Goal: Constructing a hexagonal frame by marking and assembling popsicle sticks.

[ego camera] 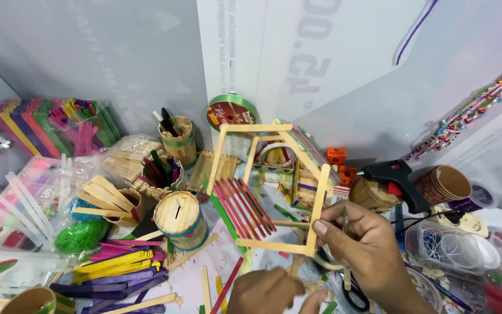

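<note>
Centre frame, right hand (367,250) grips one stick frame (268,186); left hand (268,291) is closed, contents unclear. One slotted stick cylinder (180,220) stands centre-left.

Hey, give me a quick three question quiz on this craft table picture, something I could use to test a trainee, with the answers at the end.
1. True or false: the right hand pinches the wooden stick frame at its lower right corner.
2. What colour is the glue gun? A red, B black, C yellow.
3. Fill in: the round stick-built container has a ___ cut in its lid.

Key
1. True; the thumb presses on the frame's corner.
2. B.
3. Slot. The left hand sits low in the picture below the frame; what it holds cannot be told.
</note>
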